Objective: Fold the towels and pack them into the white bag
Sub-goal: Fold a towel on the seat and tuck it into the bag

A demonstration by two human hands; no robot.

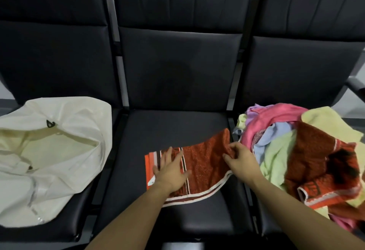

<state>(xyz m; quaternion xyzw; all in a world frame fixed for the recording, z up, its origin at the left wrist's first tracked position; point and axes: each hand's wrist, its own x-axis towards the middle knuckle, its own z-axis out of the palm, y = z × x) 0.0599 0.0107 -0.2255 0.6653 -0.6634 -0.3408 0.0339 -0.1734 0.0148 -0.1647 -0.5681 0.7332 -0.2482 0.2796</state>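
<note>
An orange-red towel [205, 162] with white and dark stripes lies spread on the middle black seat [177, 127]. My left hand [169, 168] presses flat on its striped left end, fingers straight. My right hand [240, 157] pinches the towel's right edge between thumb and fingers. The white bag [59, 151] sits on the left seat, its mouth open toward me. A pile of unfolded towels [300, 151] in pink, lilac, blue, pale green, yellow and red fills the right seat.
Three black padded seats stand in a row with tall backrests [177, 52] behind. A dark armrest [355, 85] sticks out at the far right. Bare seat cushion shows in front of and behind the spread towel.
</note>
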